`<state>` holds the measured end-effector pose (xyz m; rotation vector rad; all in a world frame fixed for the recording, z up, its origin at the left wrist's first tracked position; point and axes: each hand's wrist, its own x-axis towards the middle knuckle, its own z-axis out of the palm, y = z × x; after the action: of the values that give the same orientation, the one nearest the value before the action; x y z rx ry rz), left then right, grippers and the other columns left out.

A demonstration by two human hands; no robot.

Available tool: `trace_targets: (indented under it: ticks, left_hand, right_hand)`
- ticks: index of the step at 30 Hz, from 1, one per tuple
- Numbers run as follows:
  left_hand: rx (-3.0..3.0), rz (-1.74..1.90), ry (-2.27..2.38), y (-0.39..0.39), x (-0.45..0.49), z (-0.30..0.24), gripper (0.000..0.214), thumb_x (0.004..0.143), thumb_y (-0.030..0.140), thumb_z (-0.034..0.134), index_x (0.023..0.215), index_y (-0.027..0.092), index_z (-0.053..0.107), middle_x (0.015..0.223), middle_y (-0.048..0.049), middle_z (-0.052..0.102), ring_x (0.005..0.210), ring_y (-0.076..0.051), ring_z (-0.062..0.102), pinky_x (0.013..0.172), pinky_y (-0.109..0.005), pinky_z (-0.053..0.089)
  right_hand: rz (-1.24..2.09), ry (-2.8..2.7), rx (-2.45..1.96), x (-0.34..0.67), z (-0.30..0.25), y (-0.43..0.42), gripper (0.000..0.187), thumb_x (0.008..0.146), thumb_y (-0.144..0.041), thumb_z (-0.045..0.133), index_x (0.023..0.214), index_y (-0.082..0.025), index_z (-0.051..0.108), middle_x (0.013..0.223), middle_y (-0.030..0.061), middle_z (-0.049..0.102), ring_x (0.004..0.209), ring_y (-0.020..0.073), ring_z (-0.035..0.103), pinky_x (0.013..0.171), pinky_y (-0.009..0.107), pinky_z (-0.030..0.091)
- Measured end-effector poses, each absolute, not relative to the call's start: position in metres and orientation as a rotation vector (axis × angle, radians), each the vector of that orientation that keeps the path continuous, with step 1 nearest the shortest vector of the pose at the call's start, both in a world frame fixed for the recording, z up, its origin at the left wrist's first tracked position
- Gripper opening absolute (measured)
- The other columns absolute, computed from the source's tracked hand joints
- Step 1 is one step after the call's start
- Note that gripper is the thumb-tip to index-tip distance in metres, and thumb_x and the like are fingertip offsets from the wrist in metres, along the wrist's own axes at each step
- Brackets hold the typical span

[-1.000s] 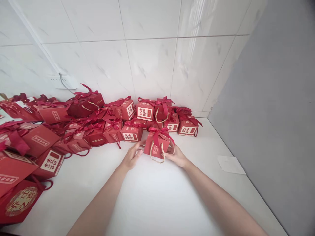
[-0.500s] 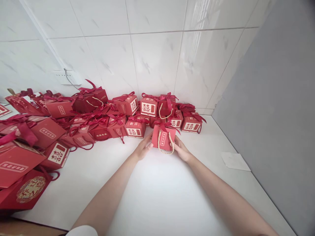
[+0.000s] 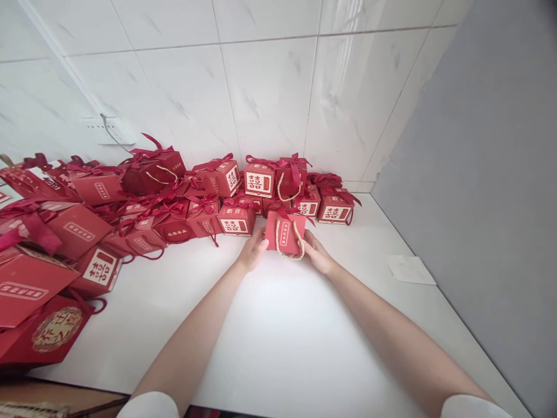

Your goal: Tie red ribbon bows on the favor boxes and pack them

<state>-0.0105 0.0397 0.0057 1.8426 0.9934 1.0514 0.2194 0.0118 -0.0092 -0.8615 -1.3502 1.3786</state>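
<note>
A red gift box (image 3: 286, 234) with a cream rope handle and a dark red ribbon on top is held between both palms, in front of the row of similar boxes. My left hand (image 3: 253, 249) grips its left side, thumb toward the near face. On the opposite side, my right hand (image 3: 317, 251) presses against the box, its fingers partly hidden behind. Just behind stands a gift box with white character labels (image 3: 306, 208). Another labelled box (image 3: 236, 225) lies a little left of my left hand.
Many red boxes crowd the left, including one with a round gold emblem (image 3: 58, 329). A white paper (image 3: 411, 269) lies on the white table (image 3: 278, 342) at right, beside a grey panel (image 3: 487, 191). A cable runs from a wall socket (image 3: 108, 131).
The view has shifted slightly, so the boxes and wall appear a little higher and further left. Both hands still hold the same gift box, close to the row behind it.
</note>
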Motion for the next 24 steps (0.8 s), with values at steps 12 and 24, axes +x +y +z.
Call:
trace_targets:
  ticks: [12, 24]
  left_hand:
    - [1.939, 1.102, 1.073, 0.029, -0.016, -0.002, 0.076, 0.084, 0.074, 0.042, 0.132, 0.015, 0.045, 0.098, -0.0091, 0.063, 0.083, -0.023, 0.061, 0.077, -0.036, 0.048]
    - [1.908, 1.12, 1.158, 0.019, -0.02, 0.0, 0.073, 0.083, 0.069, 0.052, 0.133, 0.017, 0.043, 0.097, -0.0078, 0.063, 0.077, -0.019, 0.06, 0.07, -0.032, 0.048]
  right_hand:
    - [1.404, -1.442, -0.829, 0.221, -0.003, 0.006, 0.059, 0.093, -0.062, 0.048, 0.138, -0.024, 0.051, 0.14, 0.0078, 0.058, 0.121, 0.0292, 0.061, 0.093, 0.045, 0.056]
    - [1.367, -1.429, -0.876, 0.219, -0.007, 0.009, 0.06, 0.09, -0.062, 0.053, 0.138, -0.026, 0.053, 0.142, 0.0055, 0.056, 0.127, 0.0291, 0.054, 0.095, 0.042, 0.054]
